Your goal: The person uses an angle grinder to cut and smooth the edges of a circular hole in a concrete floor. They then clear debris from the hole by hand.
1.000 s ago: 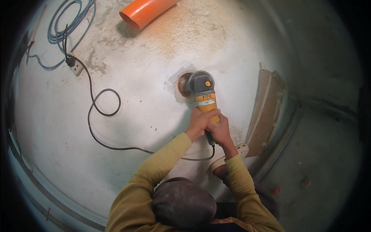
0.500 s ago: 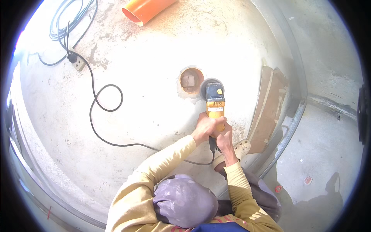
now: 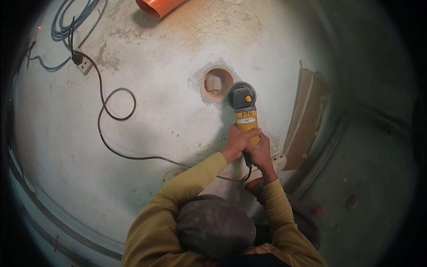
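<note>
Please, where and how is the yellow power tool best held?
I would grip the power tool by its yellow body, from the person's side: this part is long and narrow and points back toward them, with the dark grey head at the far end. The left hand and right hand hold it there.

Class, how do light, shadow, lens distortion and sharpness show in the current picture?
Head view: light pools on the pale floor, while the right side sinks into gloom; head view: soft shadows fall left of the angle grinder and beside the orange pipe; head view: the fisheye blackens the corners and bends the lower-left edges; head view: fine detail is lost in the dark right side.
</note>
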Demonstrator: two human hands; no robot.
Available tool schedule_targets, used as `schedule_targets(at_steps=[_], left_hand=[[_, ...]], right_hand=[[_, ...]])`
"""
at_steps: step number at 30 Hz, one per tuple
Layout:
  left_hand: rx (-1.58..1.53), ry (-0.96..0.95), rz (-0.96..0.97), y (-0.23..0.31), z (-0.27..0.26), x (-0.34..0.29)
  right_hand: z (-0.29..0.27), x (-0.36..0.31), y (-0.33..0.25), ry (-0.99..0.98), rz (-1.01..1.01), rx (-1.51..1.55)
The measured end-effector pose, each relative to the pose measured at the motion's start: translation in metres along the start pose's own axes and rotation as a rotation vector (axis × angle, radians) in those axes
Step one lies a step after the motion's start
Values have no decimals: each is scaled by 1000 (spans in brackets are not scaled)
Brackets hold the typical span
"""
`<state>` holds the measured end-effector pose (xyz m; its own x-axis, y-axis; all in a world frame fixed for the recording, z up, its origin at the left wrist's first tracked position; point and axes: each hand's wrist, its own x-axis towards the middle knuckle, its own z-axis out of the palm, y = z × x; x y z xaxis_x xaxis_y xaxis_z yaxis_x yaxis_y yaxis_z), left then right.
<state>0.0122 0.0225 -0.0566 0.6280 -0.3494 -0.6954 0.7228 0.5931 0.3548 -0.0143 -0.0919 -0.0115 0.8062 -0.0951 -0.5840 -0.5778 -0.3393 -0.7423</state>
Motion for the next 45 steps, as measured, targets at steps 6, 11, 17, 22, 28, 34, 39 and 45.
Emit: schedule_targets(at_steps=[6, 11, 17, 22, 28, 34, 39, 45], left_hand=[[-47, -27, -5, -1, 6, 4], [-39, -18, -23, 1, 12, 7], [22, -5, 38, 8, 21, 9], [36, 8, -8, 23, 23, 12], [45, -7, -39, 18, 19, 21], [4, -31, 54, 7, 11, 24], [-42, -40, 68, 13, 10, 27], [-41, -35, 27, 14, 9, 23]], right_hand=[[-8, 4, 5, 21, -16, -44], [-14, 8, 6, 18, 2, -46], [-16, 11, 2, 30, -44, -8], [-16, 26, 3, 14, -57, 63], [-15, 26, 4, 41, -28, 42], [-11, 22, -2, 21, -39, -9], [-8, 29, -4, 31, -55, -41], [-3, 23, -2, 69, -11, -10]])
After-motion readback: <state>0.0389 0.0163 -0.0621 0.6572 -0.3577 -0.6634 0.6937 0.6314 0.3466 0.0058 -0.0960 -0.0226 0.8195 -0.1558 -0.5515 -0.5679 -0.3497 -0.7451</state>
